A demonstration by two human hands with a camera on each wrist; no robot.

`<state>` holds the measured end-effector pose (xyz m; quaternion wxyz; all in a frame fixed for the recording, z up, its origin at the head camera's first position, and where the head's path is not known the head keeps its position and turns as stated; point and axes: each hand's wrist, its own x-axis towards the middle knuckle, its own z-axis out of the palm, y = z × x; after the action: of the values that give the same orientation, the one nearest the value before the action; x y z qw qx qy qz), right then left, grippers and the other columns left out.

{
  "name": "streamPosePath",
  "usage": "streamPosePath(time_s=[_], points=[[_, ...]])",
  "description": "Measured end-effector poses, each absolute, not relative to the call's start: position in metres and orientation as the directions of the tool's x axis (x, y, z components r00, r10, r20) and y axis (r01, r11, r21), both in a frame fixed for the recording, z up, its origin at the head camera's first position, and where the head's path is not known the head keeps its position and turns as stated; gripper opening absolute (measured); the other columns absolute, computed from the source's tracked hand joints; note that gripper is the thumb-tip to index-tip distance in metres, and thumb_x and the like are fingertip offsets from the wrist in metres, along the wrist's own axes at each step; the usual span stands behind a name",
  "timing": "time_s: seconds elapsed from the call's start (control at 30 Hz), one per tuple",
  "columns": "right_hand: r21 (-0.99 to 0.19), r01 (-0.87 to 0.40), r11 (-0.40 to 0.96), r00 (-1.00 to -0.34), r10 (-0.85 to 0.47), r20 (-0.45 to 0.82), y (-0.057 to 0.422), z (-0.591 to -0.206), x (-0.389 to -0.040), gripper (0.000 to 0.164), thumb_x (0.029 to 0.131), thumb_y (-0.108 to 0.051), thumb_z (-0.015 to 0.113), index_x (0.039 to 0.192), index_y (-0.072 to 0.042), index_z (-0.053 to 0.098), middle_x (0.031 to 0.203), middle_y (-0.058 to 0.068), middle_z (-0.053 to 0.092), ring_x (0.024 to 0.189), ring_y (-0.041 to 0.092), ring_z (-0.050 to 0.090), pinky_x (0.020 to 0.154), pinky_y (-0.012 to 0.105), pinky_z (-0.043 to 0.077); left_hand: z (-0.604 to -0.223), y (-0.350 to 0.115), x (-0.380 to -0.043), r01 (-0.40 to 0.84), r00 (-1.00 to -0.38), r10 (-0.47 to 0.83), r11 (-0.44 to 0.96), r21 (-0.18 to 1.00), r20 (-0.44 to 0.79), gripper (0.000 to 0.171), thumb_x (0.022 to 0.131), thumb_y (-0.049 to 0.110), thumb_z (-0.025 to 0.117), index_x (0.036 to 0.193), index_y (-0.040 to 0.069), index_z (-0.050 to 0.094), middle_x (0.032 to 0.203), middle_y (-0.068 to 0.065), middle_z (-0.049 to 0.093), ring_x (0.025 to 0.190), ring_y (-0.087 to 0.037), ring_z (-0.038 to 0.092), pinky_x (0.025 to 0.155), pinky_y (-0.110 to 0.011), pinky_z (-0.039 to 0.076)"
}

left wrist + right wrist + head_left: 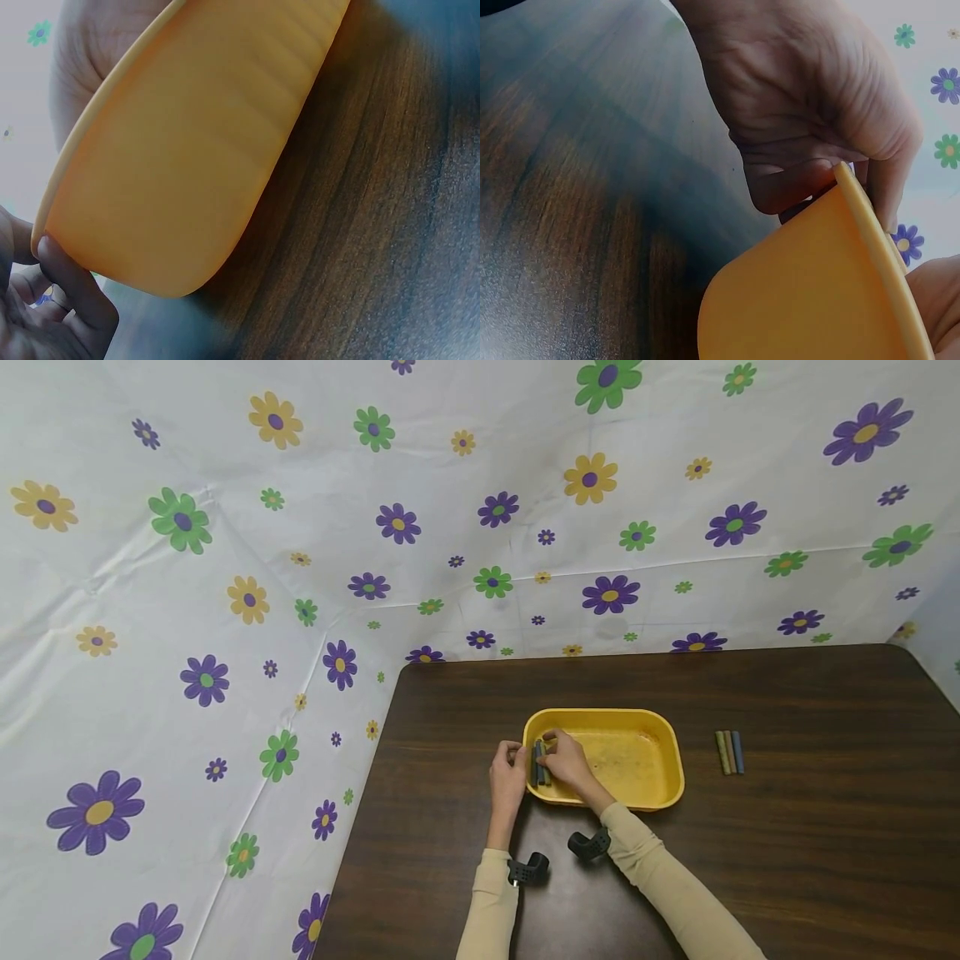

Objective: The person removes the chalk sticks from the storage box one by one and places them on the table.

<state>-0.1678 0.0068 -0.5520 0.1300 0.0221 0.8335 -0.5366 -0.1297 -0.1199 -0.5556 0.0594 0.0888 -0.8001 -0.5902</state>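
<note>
A shallow yellow plastic tub [618, 760] sits on the table, with several dark and greenish chalk sticks [535, 767] side by side against its left end. At that end my left hand [507, 781] pinches the rim, thumb outside and a finger over the edge, as the left wrist view shows of the hand [71, 311]. Over the sticks, inside the tub, my right hand [572, 764] has its fingers bent, thumb and finger pinching one chalk stick. The tub wall hides its fingertips in both wrist views; part of the right hand [939, 300] shows behind the rim.
Right of the tub, three more chalk sticks [729, 752], yellow-green, brown and blue, lie together on the dark wooden table [825, 827]. A white flowered sheet [450, 552] hangs along the table's back and left sides. Black wrist cameras sit on both forearms.
</note>
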Motion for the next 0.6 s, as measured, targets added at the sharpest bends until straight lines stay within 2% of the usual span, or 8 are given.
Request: streamPosePath(time_s=[0.2,0.4,0.6], points=[[-0.888,0.169,0.427,-0.969,-0.092,-0.229,0.008,-0.553,-0.17,0.034,0.093,0.002,0.071,0.125,0.009,0.063,0.115,0.029,0.068,0.1,0.039,0.068,0.079,0.044,0.057,-0.556,-0.12,-0.129,-0.071,-0.977,-0.211,0.288,0.955,-0.009,0.014,0.107,0.015,0.059,0.109,0.002,0.065,0.09,-0.018,0.068,0.049,-0.01,0.046,0.047,-0.027,0.042],[-0.907,0.156,0.392,-0.977,-0.076,-0.201,0.012,-0.55,-0.169,0.033,0.091,0.003,0.071,0.121,0.011,0.064,0.109,0.03,0.07,0.093,0.038,0.07,0.071,0.039,0.058,-0.557,-0.121,-0.129,-0.075,-0.978,-0.21,0.284,0.956,-0.014,0.016,0.107,0.017,0.059,0.11,0.003,0.065,0.091,-0.017,0.068,0.05,-0.01,0.047,0.047,-0.027,0.043],[-0.914,0.179,0.363,-0.973,-0.074,-0.219,0.019,-0.551,-0.171,0.034,0.093,0.002,0.07,0.125,0.01,0.063,0.114,0.032,0.068,0.099,0.041,0.07,0.073,0.041,0.06,-0.557,-0.121,-0.129,-0.076,-0.976,-0.218,0.29,0.954,-0.011,0.016,0.107,0.017,0.06,0.11,0.002,0.066,0.091,-0.018,0.068,0.052,-0.011,0.048,0.048,-0.028,0.044]])
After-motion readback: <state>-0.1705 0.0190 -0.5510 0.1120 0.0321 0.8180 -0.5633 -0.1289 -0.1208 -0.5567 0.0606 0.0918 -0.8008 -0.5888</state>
